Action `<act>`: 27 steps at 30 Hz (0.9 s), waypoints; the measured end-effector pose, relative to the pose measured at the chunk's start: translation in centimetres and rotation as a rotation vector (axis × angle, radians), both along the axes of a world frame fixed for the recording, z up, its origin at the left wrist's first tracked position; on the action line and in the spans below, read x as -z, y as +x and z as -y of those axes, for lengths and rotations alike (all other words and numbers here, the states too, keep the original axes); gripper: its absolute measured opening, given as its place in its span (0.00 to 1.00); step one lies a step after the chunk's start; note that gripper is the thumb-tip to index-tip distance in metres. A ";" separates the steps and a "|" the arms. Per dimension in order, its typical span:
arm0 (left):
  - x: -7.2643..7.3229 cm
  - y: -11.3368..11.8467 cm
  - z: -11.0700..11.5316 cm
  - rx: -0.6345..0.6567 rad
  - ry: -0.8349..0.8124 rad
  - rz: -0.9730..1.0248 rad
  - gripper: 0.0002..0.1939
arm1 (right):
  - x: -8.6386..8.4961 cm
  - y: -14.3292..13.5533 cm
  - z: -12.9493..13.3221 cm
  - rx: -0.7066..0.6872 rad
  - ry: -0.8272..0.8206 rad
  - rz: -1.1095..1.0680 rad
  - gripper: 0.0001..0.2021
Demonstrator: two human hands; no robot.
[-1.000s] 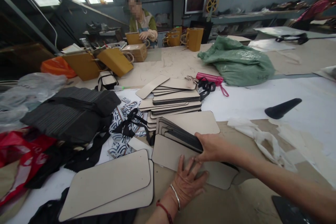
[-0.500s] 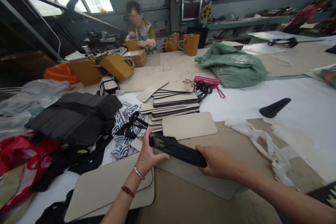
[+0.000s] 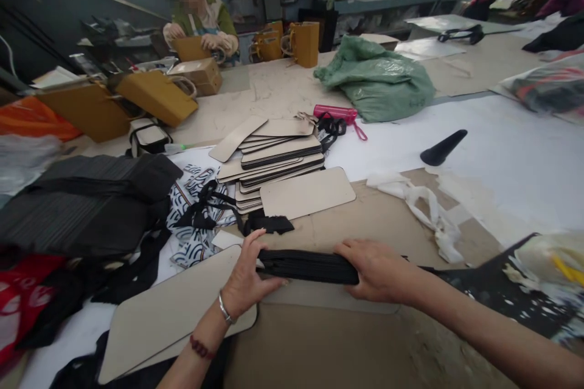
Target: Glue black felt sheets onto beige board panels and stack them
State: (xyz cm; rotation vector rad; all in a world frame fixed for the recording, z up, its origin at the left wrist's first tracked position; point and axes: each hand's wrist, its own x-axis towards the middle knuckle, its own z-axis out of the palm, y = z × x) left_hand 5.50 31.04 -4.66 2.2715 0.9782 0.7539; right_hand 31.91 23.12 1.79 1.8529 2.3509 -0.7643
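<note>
A thick bundle of flat black strips [image 3: 305,265], layered on edge, lies almost level between my hands, low over the table. My left hand [image 3: 250,273] is around its left end, fingers on the far side and thumb on the near side. The right end sits in the grip of my right hand [image 3: 371,268]. Just beyond the bundle lies a scrap of black cloth [image 3: 272,224]. Large beige panels [image 3: 168,310] with rounded corners are under and beside my left forearm. Farther back is a stack of smaller beige panels [image 3: 280,155], with a single beige panel [image 3: 308,192] in front.
On the left lie a bound dark stack [image 3: 77,206] and patterned fabric [image 3: 194,185]. Farther off are a green sack [image 3: 383,82], a pink umbrella-like tube [image 3: 335,112] and mustard bags [image 3: 157,97]. A black tapered piece [image 3: 442,148] is at right. A co-worker [image 3: 205,18] sits opposite.
The bundle has turned from slanting to nearly level, its layered edge now facing me. The black scrap behind it has come into sight. My view has tilted down and swung right.
</note>
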 end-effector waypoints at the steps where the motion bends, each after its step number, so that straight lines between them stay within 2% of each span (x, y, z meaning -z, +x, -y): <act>1: -0.3 0.1 0.1 0.026 -0.006 -0.008 0.29 | 0.0 0.0 0.1 -0.008 -0.011 -0.010 0.17; 5: -1.0 0.6 1.1 0.132 -0.064 -0.058 0.34 | 0.0 0.0 0.5 -0.013 -0.051 -0.046 0.21; 10: -1.4 1.0 1.6 0.162 -0.110 -0.048 0.25 | -0.3 0.4 0.9 0.010 -0.012 -0.031 0.24; 13: -1.4 0.9 1.6 0.166 -0.135 -0.027 0.21 | -0.6 2.6 2.6 0.072 0.034 -0.052 0.26; 16: -1.4 0.7 1.6 0.172 -0.142 -0.014 0.20 | 0.0 6.5 5.6 0.307 0.047 -0.254 0.26; 20: -1.1 0.4 1.5 0.203 -0.104 -0.004 0.20 | 2.9 10.3 9.4 0.825 0.002 -0.741 0.29; 23: -0.6 0.4 1.3 0.187 -0.056 -0.006 0.20 | 5.3 9.8 10.3 1.067 0.048 -1.112 0.32; 27: -0.4 0.8 1.4 0.158 0.013 -0.006 0.24 | 6.8 6.2 8.9 1.236 0.237 -1.419 0.31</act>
